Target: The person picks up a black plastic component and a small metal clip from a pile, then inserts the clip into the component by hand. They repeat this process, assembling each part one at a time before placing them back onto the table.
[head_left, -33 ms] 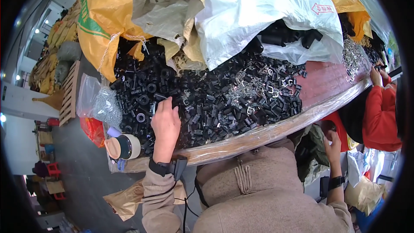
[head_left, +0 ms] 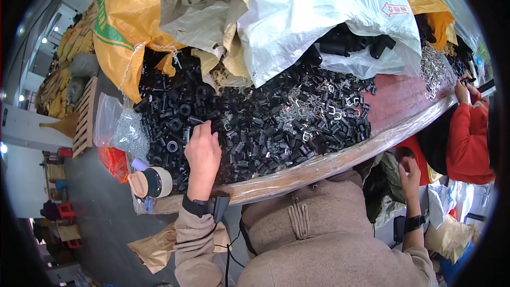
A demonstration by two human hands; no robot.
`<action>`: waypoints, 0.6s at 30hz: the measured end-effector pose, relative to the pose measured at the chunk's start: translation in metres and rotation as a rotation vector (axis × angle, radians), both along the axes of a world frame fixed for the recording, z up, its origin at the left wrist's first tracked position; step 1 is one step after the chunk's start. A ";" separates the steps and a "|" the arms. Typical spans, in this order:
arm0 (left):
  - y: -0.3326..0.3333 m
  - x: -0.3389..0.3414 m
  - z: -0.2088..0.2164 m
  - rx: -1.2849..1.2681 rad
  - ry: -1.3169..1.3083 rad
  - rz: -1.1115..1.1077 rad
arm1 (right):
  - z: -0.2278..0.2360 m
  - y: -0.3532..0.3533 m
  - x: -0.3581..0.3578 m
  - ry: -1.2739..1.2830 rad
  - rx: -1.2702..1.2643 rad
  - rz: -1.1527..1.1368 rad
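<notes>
My left hand (head_left: 203,151) reaches over the near edge of the table into a pile of small black plastic parts (head_left: 255,143). Its fingers are bent together, with a short black piece (head_left: 195,120) right at their tips; whether they grip it is hidden. Black ring-shaped parts (head_left: 172,146) lie just left of the hand. Away to the right and below the table edge, my right hand (head_left: 410,179) hangs beside an opened dark green sack (head_left: 387,183). Its fingers are loosely curled and apart, with a dark spot by the tips.
Metal clips (head_left: 295,111) are scattered over the pile. A white sack (head_left: 319,16) and a yellow sack (head_left: 125,16) spill across the far side. A lidded cup (head_left: 154,182) stands at the left corner, near a clear bag (head_left: 130,133). A co-worker's red sleeve (head_left: 467,138) is at right.
The view has shifted very slightly. My left hand stays in the same place at the pile, and the right fingers have moved a little beside the sack.
</notes>
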State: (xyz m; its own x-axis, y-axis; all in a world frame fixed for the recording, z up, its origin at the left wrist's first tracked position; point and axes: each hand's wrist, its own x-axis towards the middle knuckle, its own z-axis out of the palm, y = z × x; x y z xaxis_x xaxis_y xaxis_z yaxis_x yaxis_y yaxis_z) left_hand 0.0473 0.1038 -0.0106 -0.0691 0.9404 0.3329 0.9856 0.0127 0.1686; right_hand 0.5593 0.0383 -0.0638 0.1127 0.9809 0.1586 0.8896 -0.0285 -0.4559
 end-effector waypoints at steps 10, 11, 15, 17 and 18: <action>0.006 0.005 -0.002 0.017 -0.368 0.020 | 0.062 0.112 -0.175 0.194 0.262 0.780; 0.002 0.003 -0.004 0.028 -0.761 0.038 | 0.058 0.116 -0.187 0.139 0.267 0.840; -0.012 0.007 0.009 0.004 -1.804 0.084 | 0.029 0.130 -0.217 -0.116 0.117 0.791; -0.016 0.000 0.007 0.001 -2.129 0.115 | 0.025 0.132 -0.226 -0.112 0.118 0.791; -0.017 -0.007 0.003 -0.036 -2.293 0.090 | 0.024 0.133 -0.231 -0.106 0.126 0.784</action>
State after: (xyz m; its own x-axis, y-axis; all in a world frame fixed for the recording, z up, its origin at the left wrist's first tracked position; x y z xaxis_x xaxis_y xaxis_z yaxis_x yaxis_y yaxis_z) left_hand 0.0407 0.0868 -0.0078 -0.2067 0.9160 -0.3440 -0.7790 0.0586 0.6242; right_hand 0.3285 0.1713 -0.0403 -0.6240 0.7423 0.2444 0.6680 0.6689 -0.3261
